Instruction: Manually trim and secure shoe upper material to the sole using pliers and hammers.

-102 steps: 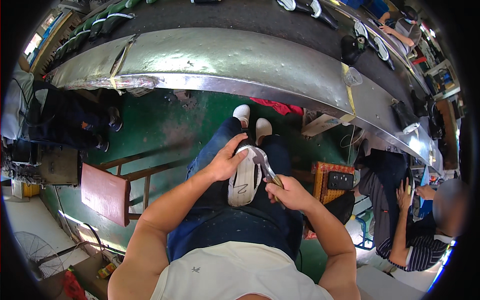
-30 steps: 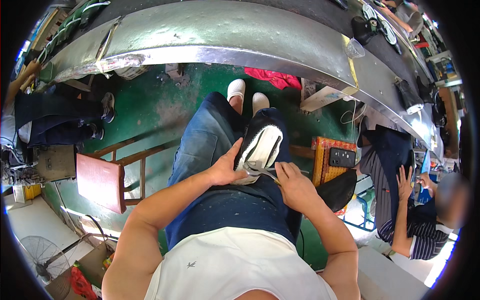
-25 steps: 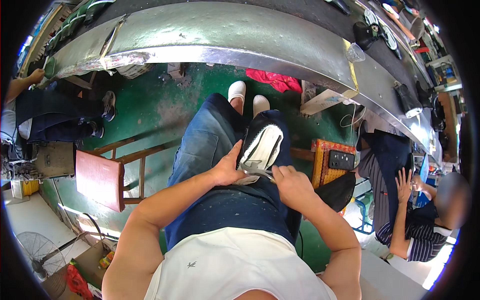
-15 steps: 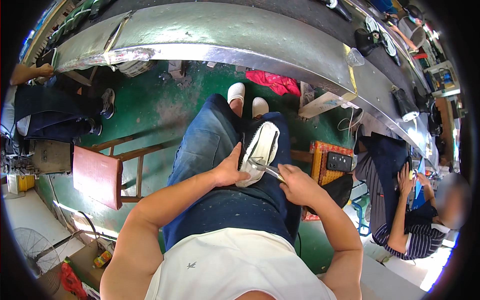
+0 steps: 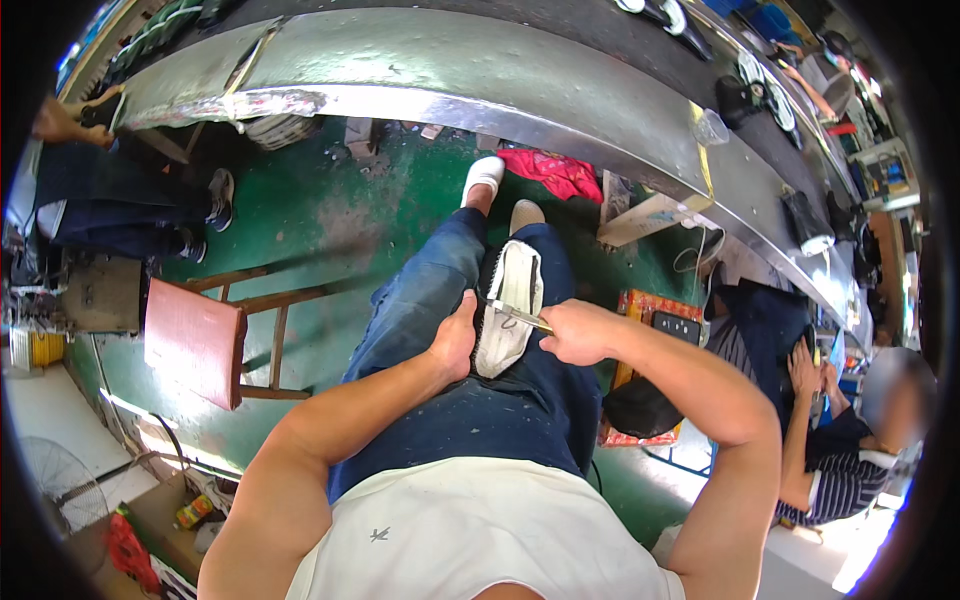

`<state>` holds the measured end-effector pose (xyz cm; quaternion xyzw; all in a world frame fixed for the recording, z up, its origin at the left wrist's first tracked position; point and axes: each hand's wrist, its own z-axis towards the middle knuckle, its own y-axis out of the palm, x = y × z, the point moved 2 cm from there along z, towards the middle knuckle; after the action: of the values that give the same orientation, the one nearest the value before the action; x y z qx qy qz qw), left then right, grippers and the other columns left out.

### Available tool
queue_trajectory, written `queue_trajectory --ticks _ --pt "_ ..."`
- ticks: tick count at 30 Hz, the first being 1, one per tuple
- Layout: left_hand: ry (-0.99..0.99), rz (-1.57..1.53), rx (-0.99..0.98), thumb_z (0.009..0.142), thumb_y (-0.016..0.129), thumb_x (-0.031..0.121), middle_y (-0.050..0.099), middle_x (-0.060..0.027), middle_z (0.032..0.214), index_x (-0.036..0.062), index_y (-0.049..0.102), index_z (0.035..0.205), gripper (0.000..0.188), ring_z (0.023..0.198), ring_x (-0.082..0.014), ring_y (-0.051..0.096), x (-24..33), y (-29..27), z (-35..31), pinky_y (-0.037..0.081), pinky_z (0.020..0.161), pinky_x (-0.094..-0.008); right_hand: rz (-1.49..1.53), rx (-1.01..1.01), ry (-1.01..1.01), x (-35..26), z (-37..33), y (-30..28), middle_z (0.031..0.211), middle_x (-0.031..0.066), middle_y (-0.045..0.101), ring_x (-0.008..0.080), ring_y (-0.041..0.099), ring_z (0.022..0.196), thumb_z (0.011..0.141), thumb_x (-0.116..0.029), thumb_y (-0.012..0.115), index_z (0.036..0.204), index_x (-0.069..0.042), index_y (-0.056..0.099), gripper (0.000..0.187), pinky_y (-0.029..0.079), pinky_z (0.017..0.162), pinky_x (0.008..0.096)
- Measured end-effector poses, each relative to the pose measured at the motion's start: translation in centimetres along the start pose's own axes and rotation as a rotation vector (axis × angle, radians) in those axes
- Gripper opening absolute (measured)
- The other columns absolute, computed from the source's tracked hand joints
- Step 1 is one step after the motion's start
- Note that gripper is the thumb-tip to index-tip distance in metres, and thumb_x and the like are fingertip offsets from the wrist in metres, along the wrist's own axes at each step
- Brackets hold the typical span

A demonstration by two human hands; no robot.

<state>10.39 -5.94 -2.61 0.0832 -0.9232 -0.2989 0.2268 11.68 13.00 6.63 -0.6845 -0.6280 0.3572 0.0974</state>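
Observation:
On my thighs lies a shoe (image 5: 504, 345), sole side up, with a pale underside and a dark edge showing along its left. My left hand (image 5: 458, 336) grips the shoe's left side, its fingers partly hidden behind the edge. From the right, my right hand (image 5: 580, 332) is closed around a pair of metal pincers (image 5: 520, 314). The pincers lie across the shoe's middle, and their tip reaches its left rim. What the tip bites on is too small to make out.
Ahead runs a long metal-edged bench (image 5: 450, 110) carrying shoes (image 5: 806, 225). A brown-topped stool (image 5: 195, 340) stands at left. To the right are a dark phone (image 5: 677, 325) and black cap-like item (image 5: 643, 407) on a patterned seat. Co-workers sit at both sides (image 5: 840, 450) (image 5: 120, 205).
The pincers have swung to lie more crosswise, their tip now at the shoe's left rim. My right elbow has moved outward, and my left thumb has drawn back from the shoe's underside.

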Motion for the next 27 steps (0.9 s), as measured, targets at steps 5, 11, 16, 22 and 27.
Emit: queue_trajectory --ticks 5,11,16,22,27 --pt "0.232 0.468 0.340 0.110 0.030 0.050 0.052 -0.0188 0.149 0.0010 0.043 0.152 0.066 0.135 -0.0289 0.052 -1.6 -1.9 5.2 0.042 0.111 -0.0391 0.224 0.337 -0.030 2.0 1.4 5.3 0.093 0.0255 0.069 0.0470 0.065 0.093 0.091 -0.022 0.067 0.099 -0.002 0.057 0.024 0.051 0.082 0.0548" --pt "0.526 0.873 0.398 0.110 0.029 0.049 0.049 -0.0260 0.151 -0.0050 0.045 0.149 0.069 0.142 -0.0379 0.045 -1.1 -1.7 5.9 0.035 0.116 -0.0387 0.309 0.730 0.036 0.2 1.4 9.8 0.095 0.0217 0.067 0.0428 0.067 0.090 0.091 -0.024 0.067 0.101 -0.002 0.056 0.026 0.053 0.079 0.0517" --pt "0.525 0.806 0.237 0.106 0.041 0.053 0.046 -0.0285 0.152 -0.0044 0.032 0.156 0.077 0.144 -0.0381 0.043 -1.9 -2.7 6.0 0.035 0.117 -0.0369 0.224 0.556 0.020 1.8 -0.9 7.5 0.095 0.0222 0.068 0.0418 0.067 0.092 0.092 -0.024 0.066 0.102 -0.002 0.057 0.026 0.053 0.081 0.0505" --pt "0.257 1.157 0.051 0.074 0.087 0.053 0.043 -0.0312 0.152 -0.0079 0.011 0.159 0.129 0.142 -0.0367 0.045 0.1 -1.6 5.3 0.035 0.117 -0.0359 0.613 0.296 0.066 4.1 -4.3 8.3 0.090 0.0201 0.069 0.0357 0.068 0.081 0.094 -0.021 0.064 0.099 -0.001 0.061 0.021 0.054 0.073 0.0440" --pt "0.224 0.896 -0.183 0.084 0.084 0.031 0.070 -0.0172 0.120 -0.0097 0.055 0.134 0.071 0.110 -0.0228 0.066 8.1 2.2 0.3 0.049 0.099 -0.0333 1.331 0.472 0.129 7.1 -6.1 12.4 0.093 0.0080 0.070 0.0119 0.066 0.078 0.100 -0.017 0.062 0.114 0.000 0.064 0.023 0.054 0.061 0.0295"
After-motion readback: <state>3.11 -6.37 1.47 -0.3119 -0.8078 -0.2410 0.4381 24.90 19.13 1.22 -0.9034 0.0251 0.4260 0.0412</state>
